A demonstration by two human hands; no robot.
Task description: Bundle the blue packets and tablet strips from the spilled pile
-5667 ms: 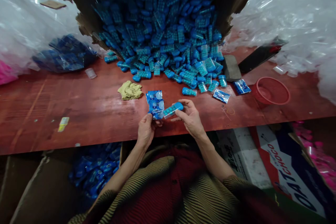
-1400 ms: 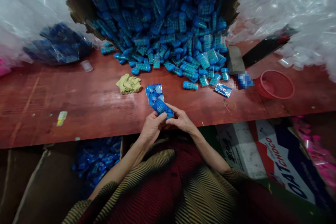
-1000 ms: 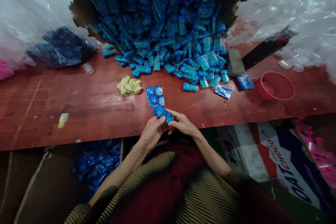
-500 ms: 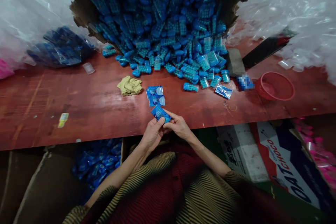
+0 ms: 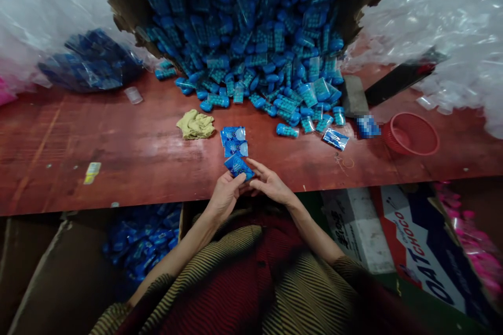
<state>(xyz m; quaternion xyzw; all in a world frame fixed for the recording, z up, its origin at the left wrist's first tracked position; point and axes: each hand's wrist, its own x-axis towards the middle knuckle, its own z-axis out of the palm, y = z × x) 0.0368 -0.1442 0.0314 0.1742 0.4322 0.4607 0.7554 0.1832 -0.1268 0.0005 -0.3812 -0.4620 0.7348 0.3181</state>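
Observation:
My left hand and my right hand meet at the near edge of the red table. Together they pinch a small blue packet that lies at the near end of a short row of like blue packets. Beyond the row, a big heap of blue capsule-shaped items spills out of a torn cardboard box onto the table.
A yellow rag lies left of the packets. A red basket and a loose blue packet sit to the right. Clear plastic bags flank the box. Under the table stand a box of blue packets and a printed carton.
5.7 s ago my right hand held a blue capsule item beside the packet. Now both hands hold a closed packet, moved up against the row on the table.

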